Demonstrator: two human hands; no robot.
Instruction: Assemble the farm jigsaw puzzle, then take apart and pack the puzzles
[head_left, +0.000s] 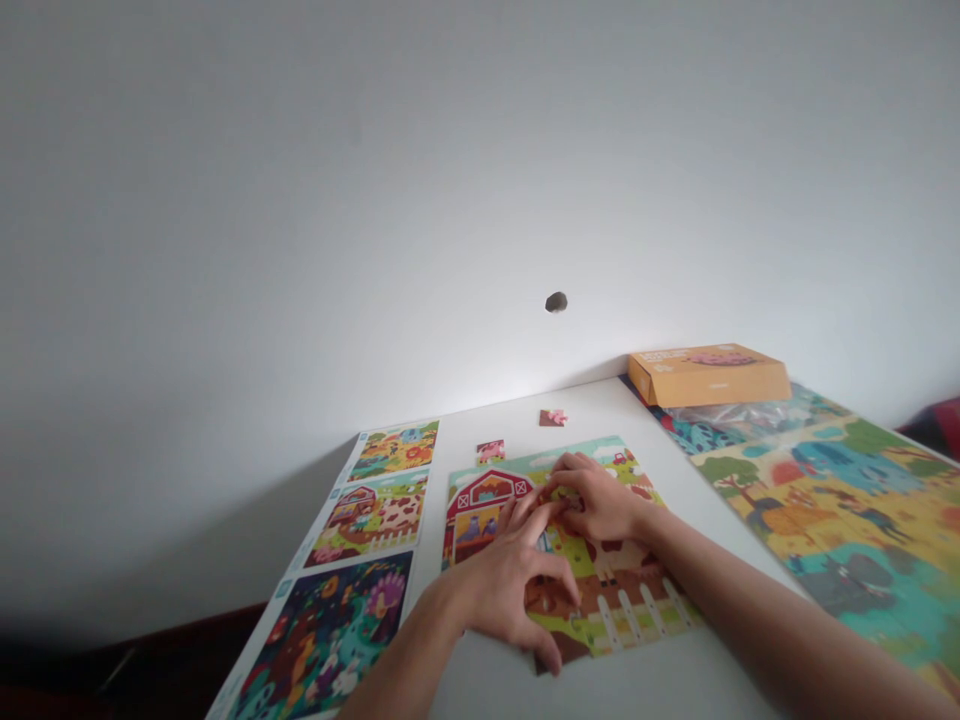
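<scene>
fingers of the left hand (510, 580): spread, thumb at the puzzle's near edge. fingers of the right hand (596, 500): curled at mid-puzzle; piece pinched or not, cannot tell. farm puzzle (619, 560): flat beneath both hands; printed fence (649, 606) nearest, printed barn roof (491, 486) pointing to the white wall (450, 220); long axis seemingly left to right. step, as judged: pressing the middle together; next move likely calls for seating it flush. beyond: loose pig piece (491, 453), then pink-and-brown piece (553, 418).
</scene>
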